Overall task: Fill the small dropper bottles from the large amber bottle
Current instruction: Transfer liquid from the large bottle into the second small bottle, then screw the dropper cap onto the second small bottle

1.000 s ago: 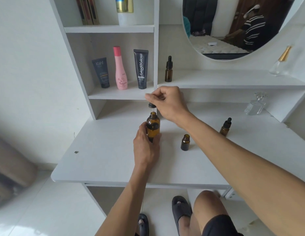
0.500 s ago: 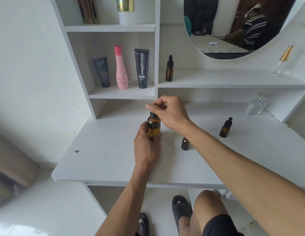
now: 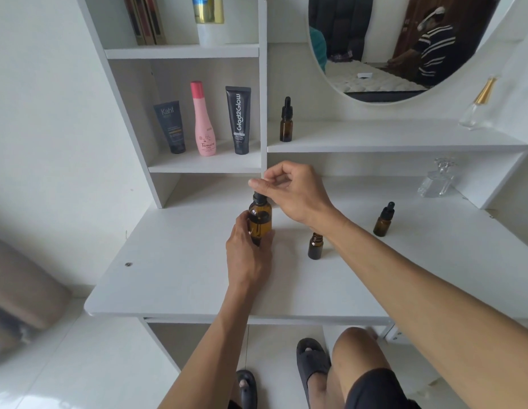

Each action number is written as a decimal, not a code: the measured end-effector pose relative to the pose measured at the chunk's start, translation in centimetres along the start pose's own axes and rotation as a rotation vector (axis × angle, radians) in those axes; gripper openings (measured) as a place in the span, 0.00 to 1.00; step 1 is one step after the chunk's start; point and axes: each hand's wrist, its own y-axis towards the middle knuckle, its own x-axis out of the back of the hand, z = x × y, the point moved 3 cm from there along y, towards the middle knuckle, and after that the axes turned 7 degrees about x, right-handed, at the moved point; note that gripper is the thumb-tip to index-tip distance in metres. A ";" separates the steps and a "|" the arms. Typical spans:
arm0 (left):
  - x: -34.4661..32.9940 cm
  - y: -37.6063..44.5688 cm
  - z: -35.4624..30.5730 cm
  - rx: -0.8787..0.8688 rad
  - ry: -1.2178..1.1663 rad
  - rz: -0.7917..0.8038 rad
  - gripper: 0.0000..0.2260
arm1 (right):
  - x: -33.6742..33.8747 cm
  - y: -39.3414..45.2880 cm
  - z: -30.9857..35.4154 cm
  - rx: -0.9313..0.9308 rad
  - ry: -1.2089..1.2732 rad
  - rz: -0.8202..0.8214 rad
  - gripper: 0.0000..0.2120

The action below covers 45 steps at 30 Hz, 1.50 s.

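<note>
Nearby: uncapped small dropper bottle (image 3: 315, 246) under right forearm; capped one (image 3: 383, 219) farther right. Left hand (image 3: 248, 249) grips large amber bottle (image 3: 260, 221); right hand (image 3: 292, 193) fingertips pinch its black dropper cap (image 3: 259, 197).

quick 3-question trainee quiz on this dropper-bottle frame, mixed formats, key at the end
1. True or false: the left hand grips the large amber bottle.
2. Which small bottle has no cap? A) the one on the shelf B) the one beside the right forearm C) the one near the glass flask
3. Fill in: the right hand pinches the black ____ on top of the large bottle.

Key: 1 true; 2 B; 3 dropper cap
</note>
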 end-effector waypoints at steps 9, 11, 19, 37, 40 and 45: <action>0.1 -0.9 -0.5 0.024 0.059 -0.083 0.31 | 5.9 -1.8 -1.7 0.016 -0.175 -0.116 0.13; 0.4 -1.4 -1.0 0.005 0.075 -0.145 0.29 | 7.4 -2.6 -2.9 0.005 -0.249 -0.144 0.08; -1.6 -4.4 -3.7 -0.280 0.026 -0.083 0.19 | 10.2 -6.4 -8.0 -0.137 -0.555 0.052 0.14; -5.6 -4.4 -3.0 -0.133 0.246 0.197 0.16 | 9.8 -8.0 -8.4 -0.150 -0.417 -0.031 0.12; -5.7 -4.3 -2.8 -0.151 0.238 0.208 0.12 | 10.2 -7.4 -6.1 -0.089 -0.342 -0.024 0.10; -5.6 -4.4 -2.8 -0.190 0.215 0.213 0.08 | 10.7 -6.8 -2.7 0.006 -0.384 0.158 0.07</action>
